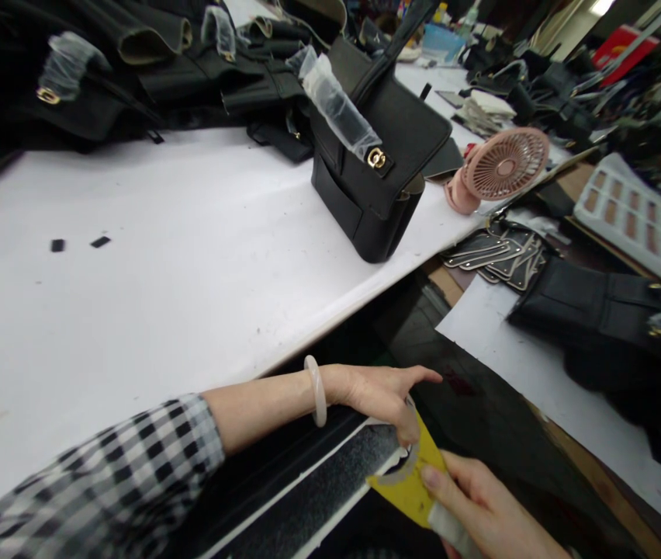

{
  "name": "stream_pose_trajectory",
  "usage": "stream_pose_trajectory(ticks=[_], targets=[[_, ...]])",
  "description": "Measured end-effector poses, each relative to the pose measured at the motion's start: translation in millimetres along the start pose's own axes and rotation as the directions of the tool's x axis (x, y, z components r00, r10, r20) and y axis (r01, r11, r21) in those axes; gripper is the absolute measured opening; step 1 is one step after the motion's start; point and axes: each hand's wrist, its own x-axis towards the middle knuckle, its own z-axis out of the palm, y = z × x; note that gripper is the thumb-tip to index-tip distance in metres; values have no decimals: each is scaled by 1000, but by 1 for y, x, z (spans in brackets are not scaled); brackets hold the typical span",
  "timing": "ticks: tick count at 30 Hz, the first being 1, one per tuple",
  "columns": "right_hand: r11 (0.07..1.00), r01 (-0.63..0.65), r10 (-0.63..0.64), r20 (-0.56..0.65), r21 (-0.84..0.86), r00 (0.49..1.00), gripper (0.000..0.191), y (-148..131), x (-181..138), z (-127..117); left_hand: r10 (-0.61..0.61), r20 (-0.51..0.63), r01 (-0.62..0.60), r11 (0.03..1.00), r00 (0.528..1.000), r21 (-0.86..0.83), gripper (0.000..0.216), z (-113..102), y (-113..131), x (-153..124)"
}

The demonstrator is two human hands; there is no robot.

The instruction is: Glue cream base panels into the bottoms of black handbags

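Observation:
My right hand point(485, 501) grips a flat yellow piece point(409, 489) with a curved, greyish inner edge, its thumb lying on the yellow face. Something whitish shows under that thumb. My left hand point(371, 392), with a pale bangle point(315, 390) on its wrist, reaches across to the top of the yellow piece. One left finger stretches out while the others curl at the piece's upper edge; their exact hold is partly hidden. Below both hands lies a long dark grey strip point(330, 481) with white borders, close to my lap.
A black handbag point(359, 194) with a gold clasp stands on the white table point(150, 310). Beside it is a pink fan point(499, 167). More black bags point(214, 85) are heaped at the back. At right are a white slotted tray point(638, 217) and another black bag point(586, 299).

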Motion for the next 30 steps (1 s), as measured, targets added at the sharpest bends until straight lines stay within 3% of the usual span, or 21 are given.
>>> stream_pose_trajectory(ticks=[9, 16, 18, 20, 23, 30], targets=[[970, 101, -102, -9, 223, 995, 69, 10, 17, 19, 48, -25, -54, 940, 999, -337, 117, 4, -9, 2], [939, 102, -86, -64, 330, 994, 68, 2, 16, 47, 68, -141, -124, 891, 988, -436, 103, 6, -8, -7], [919, 132, -116, -64, 371, 991, 67, 1, 16, 56, 21, -177, -81, 937, 984, -339, 96, 8, -2, -14], [897, 154, -144, -56, 415, 988, 68, -1, 16, 64, -31, -237, -3, 990, 971, -140, 92, 12, 5, -23], [869, 160, -152, -55, 468, 987, 72, -1, 16, 74, -75, -342, 114, 989, 937, 97, 92, 20, 14, -34], [848, 161, -158, -49, 505, 986, 82, -5, 15, 88, -88, -401, 185, 960, 912, 212, 98, 35, 18, -33]])
